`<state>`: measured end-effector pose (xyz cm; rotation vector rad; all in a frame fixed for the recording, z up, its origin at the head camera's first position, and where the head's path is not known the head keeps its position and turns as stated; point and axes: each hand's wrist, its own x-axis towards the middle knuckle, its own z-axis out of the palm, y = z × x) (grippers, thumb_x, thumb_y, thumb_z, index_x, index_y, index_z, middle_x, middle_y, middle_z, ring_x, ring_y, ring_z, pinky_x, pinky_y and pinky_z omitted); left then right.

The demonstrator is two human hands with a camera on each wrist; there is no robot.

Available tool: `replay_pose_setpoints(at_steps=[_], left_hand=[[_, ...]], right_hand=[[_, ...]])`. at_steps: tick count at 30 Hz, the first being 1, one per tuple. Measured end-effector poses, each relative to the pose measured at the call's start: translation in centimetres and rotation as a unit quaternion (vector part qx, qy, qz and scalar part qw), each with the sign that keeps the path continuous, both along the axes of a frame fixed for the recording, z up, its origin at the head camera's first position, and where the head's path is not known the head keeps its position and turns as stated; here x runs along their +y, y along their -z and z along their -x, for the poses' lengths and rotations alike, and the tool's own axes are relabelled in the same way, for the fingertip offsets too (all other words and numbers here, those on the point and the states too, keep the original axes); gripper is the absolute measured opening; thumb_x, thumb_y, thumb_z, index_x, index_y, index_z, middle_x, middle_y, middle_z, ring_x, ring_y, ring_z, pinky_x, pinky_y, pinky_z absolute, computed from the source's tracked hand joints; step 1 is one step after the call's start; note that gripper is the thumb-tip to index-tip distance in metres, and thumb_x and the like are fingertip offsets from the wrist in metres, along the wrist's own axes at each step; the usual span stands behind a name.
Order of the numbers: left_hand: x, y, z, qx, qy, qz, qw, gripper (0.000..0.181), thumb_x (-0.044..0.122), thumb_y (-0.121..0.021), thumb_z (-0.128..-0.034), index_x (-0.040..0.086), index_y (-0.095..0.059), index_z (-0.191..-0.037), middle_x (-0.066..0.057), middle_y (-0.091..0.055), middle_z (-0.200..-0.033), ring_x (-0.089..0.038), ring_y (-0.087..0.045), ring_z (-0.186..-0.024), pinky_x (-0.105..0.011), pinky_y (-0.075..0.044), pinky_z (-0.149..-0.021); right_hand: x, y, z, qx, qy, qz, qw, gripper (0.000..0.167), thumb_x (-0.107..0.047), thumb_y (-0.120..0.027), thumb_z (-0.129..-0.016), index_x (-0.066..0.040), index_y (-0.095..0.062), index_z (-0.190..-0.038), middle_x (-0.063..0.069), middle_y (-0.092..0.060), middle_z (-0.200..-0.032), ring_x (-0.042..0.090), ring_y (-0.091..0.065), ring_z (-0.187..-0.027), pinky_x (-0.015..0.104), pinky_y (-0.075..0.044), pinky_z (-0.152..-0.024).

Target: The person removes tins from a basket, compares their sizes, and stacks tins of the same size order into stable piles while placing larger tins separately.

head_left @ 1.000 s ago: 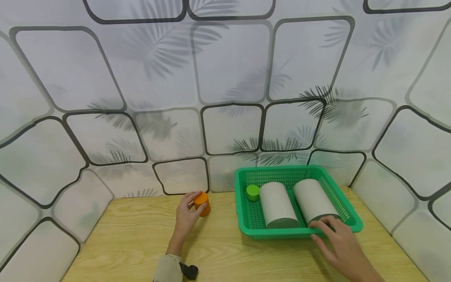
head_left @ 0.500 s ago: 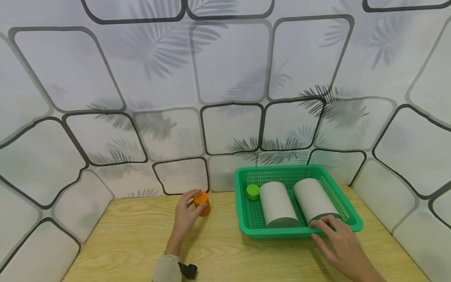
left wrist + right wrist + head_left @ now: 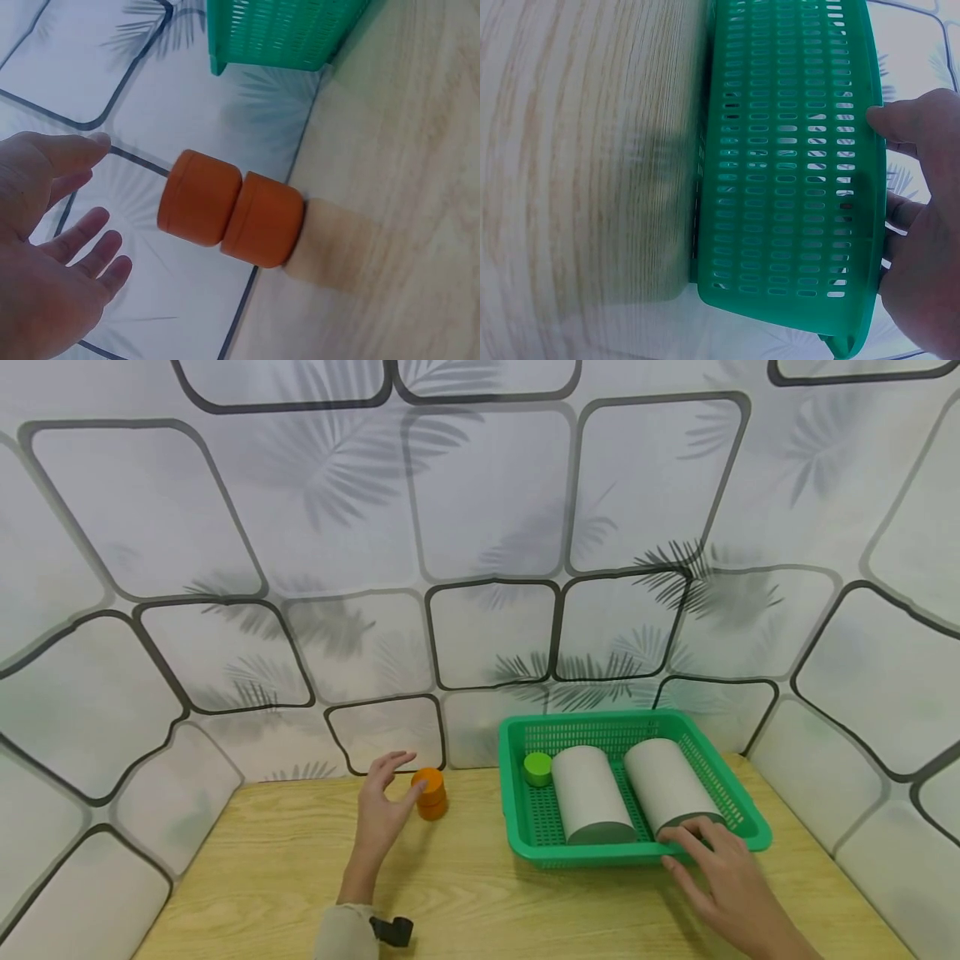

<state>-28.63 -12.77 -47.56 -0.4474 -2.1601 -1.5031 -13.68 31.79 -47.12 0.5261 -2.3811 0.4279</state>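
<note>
Orange pieces (image 3: 431, 787) stand stacked near the surface (image 3: 262, 860)'s back edge, left hand (image 3: 381, 810) released (right hand (image 3: 720, 878) grips basket (image 3: 592, 854)), green piece (image 3: 537, 770) unstacked.

The place is a small enclosed work nook; whether it belongs to a home, lab or workshop cannot be told. A pale wood-grain table (image 3: 465, 893) spans it, and a whitish backdrop (image 3: 487, 493) printed with rounded dark outlines and grey fronds closes the back and both sides.
</note>
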Motion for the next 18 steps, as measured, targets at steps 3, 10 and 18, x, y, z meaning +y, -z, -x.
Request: replay_pose_setpoints(at_steps=[3, 10, 18], left_hand=[[0.1, -0.5, -0.2, 0.015, 0.004, 0.002, 0.9999, 0.038, 0.005, -0.080, -0.0900, 0.005, -0.070, -0.127, -0.018, -0.059, -0.135, -0.038, -0.053, -0.128, -0.064, -0.043, -0.105], [0.3, -1.6, -0.7, 0.038, 0.006, 0.010, 0.9992, 0.040, 0.005, -0.081, -0.0890, 0.004, -0.070, -0.128, -0.016, -0.060, -0.135, -0.035, -0.053, -0.128, -0.062, -0.045, -0.103], [0.9, -2.9, -1.2, 0.060, 0.008, 0.014, 0.9981, 0.038, 0.002, -0.080, -0.0884, 0.003, -0.071, -0.125, -0.015, -0.061, -0.133, -0.034, -0.055, -0.127, -0.062, -0.046, -0.101]], right_hand=[[0.0, 0.0, 0.0, 0.003, 0.001, -0.002, 1.0000, 0.043, -0.009, -0.087, -0.075, -0.025, -0.071, -0.111, -0.010, -0.057, -0.101, 0.014, -0.057, -0.088, 0.049, -0.048, -0.072], [0.0, 0.0, 0.0, -0.001, 0.000, 0.002, 1.0000, 0.041, -0.009, -0.087, -0.076, -0.024, -0.071, -0.110, -0.010, -0.057, -0.100, 0.014, -0.057, -0.087, 0.047, -0.048, -0.071], [0.0, -0.1, 0.0, -0.002, 0.000, 0.001, 1.0000, 0.042, -0.008, -0.087, -0.076, -0.025, -0.071, -0.111, -0.011, -0.057, -0.101, 0.014, -0.057, -0.087, 0.047, -0.048, -0.071]])
